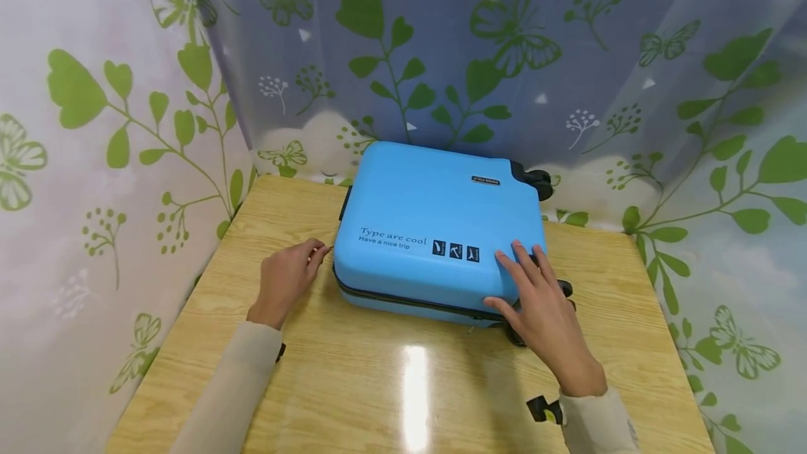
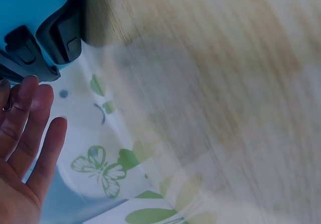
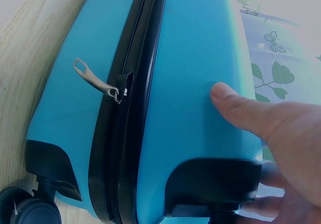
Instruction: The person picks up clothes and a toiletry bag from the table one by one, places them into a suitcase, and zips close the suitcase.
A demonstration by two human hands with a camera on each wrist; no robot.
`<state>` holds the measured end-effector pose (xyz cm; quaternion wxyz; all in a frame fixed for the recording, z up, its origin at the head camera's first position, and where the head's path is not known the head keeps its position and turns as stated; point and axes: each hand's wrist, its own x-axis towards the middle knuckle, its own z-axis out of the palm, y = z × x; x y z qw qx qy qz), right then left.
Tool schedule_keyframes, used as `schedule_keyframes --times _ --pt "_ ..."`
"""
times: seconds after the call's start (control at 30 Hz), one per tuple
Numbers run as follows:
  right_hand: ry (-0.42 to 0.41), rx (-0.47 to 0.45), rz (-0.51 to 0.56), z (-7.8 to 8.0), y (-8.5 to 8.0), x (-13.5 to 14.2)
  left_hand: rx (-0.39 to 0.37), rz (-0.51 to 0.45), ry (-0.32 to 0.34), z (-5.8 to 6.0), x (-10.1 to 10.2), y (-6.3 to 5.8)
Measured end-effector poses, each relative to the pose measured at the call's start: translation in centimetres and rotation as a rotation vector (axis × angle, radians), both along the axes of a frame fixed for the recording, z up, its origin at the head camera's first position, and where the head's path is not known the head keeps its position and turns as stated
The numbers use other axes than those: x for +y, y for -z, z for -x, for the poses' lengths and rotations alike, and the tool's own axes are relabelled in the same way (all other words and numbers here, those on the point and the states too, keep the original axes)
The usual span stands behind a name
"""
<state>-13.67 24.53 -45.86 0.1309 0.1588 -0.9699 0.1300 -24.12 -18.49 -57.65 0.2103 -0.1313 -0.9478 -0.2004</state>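
A light-blue hard-shell suitcase (image 1: 435, 209) lies flat on the table, its wheels to the right. At its left end my left hand (image 1: 286, 279) pinches a small metal zipper pull (image 2: 7, 104), mostly hidden by the fingers. Black handle parts (image 2: 62, 35) of the case show just above those fingertips. My right hand (image 1: 545, 314) rests on the near right corner with its fingers spread over the top. In the right wrist view its thumb (image 3: 235, 103) presses the side shell. Another metal zipper pull (image 3: 94, 81) sticks out from the black zipper (image 3: 116, 158) near the wheels.
The wooden table (image 1: 353, 384) carries the suitcase and shows a bright light reflection near its front. A curtain (image 1: 416, 40) printed with green leaves and butterflies stands behind and at both sides. Black wheels (image 1: 538, 184) jut from the case's right end.
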Motion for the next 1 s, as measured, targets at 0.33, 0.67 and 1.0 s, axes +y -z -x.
schedule_keyframes --times 0.33,0.67,1.0 --pt "0.000 0.009 -0.003 -0.1 0.1 0.0 -0.044 0.001 -0.029 2.1 0.6 -0.1" --pt "0.007 -0.014 -0.005 -0.1 0.1 0.0 -0.140 -0.006 -0.041 3.9 1.0 -0.3" --pt "-0.010 0.041 -0.009 -0.1 0.2 0.1 -0.256 -0.023 -0.009 6.2 1.3 -0.9"
